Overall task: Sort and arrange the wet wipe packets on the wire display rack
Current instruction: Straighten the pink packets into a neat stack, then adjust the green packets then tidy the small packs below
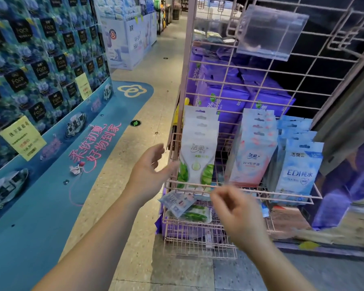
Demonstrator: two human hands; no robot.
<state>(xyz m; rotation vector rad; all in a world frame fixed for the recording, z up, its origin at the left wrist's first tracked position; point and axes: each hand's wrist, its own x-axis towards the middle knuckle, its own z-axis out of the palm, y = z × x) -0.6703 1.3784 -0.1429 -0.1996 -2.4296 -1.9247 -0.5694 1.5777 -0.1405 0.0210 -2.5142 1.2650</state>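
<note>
While open aisle floor (156,66) fills centre-left | pink wire rack (200,185) centre-right: green-white packets (199,152), pink packets (253,152), blue packets (298,166) upright in a row; loose packets (184,203) in lower basket | left hand (148,175) fingers spread, empty, beside green packets | right hand (237,213) loosely curled, blurred, grip unclear.

- A shop aisle: left of the open left hand's fingers (156,153), a wall of blue flower-printed boxed goods (40,66) with yellow paper price tags (22,138).
- Just right of them, a pink wire display rack (229,85) of hanging packets.
</note>
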